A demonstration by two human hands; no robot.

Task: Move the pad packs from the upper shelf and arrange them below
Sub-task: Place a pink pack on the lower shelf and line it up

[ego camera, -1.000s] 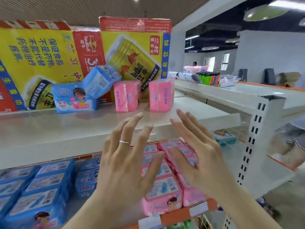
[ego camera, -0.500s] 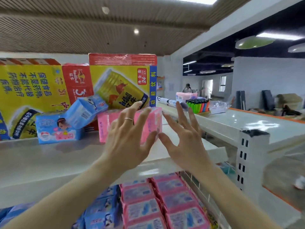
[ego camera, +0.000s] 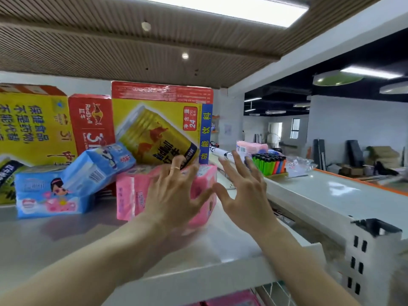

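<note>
The left hand (ego camera: pixel 174 195) covers much of the pink pad packs (ego camera: pixel 130 195) (whether it touches them is unclear). The lower shelf's pink packs (ego camera: pixel 231 300) are cut off by the bottom edge, and the yellow carton (ego camera: pixel 26 129) by the left.

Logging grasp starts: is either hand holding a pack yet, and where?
Nothing is clearly held. The left hand lies spread over the front of the pink packs; the right hand is open beside them.

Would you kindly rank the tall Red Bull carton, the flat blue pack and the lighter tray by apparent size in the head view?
1. Red Bull carton
2. Blue pack
3. Lighter tray, though it stands farther off, so unsure.
</note>
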